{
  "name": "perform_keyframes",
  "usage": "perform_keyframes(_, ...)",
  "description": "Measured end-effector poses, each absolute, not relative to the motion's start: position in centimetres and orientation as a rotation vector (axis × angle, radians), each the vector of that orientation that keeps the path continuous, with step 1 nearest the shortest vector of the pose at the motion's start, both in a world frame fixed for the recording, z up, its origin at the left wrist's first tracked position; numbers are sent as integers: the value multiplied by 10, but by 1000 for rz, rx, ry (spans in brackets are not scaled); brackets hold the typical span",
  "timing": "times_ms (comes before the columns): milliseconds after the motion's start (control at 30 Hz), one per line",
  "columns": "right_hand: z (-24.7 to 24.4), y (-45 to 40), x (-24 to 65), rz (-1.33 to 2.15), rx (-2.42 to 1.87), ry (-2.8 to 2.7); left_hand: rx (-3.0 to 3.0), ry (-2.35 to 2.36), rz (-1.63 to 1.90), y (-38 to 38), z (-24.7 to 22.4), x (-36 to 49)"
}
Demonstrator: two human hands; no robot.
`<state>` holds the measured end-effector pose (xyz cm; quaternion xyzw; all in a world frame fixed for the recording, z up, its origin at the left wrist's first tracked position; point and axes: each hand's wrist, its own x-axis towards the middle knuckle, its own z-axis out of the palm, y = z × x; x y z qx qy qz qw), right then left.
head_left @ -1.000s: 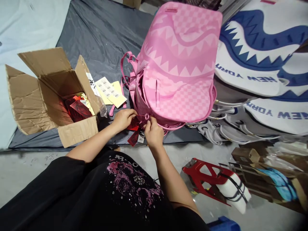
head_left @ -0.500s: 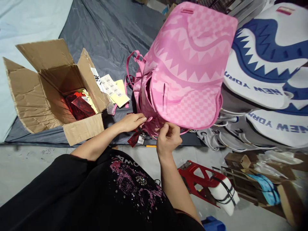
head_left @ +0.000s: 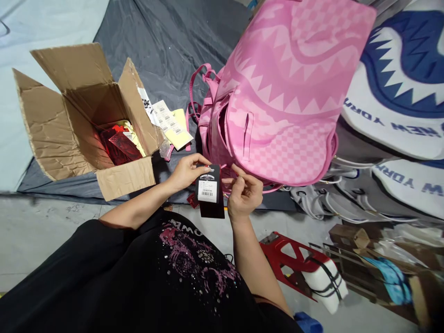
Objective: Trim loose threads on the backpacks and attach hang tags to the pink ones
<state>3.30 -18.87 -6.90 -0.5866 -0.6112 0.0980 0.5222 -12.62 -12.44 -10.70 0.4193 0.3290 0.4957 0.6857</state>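
Note:
A pink backpack (head_left: 287, 111) with a shark-tooth and checker print lies on the grey sheet in front of me. My left hand (head_left: 187, 173) pinches the top of a black hang tag (head_left: 211, 185), which bears a white barcode label and hangs below the backpack's near edge. Close by on the right, my right hand (head_left: 244, 192) is closed, its index finger against the bag's lower edge. Whatever its fingers hold is hidden. Behind the tag, a small dark red piece (head_left: 192, 200) partly shows.
Left stands an open cardboard box (head_left: 80, 145) holding dark red tags (head_left: 125, 147). Barcode sticker sheets (head_left: 169, 124) lie between box and backpack. White and blue backpacks (head_left: 391, 88) are stacked at right. A red frame (head_left: 287, 254) with a white pad stands on the floor below.
My left hand has brought up the black tag, its label now facing me. My right hand stays closed near the bag's edge. The view has shifted slightly.

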Motion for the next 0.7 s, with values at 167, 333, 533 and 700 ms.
perform_keyframes(167, -69, -186, 38, 218, -1446, -1500, 1063, 774, 1133, -120, -88, -124)
perform_keyframes(333, -71, -191, 37, 240, -1454, -1478, 1212, 824, 1135, -115, -72, -125)
perform_keyframes(533, -69, -194, 31, 217, -1469, -1470, 1301, 845, 1113, -114, -63, -127)
perform_keyframes(700, -69, -193, 30, 231, -1512, -1443, 1298, 854, 1097, -116, -64, -128)
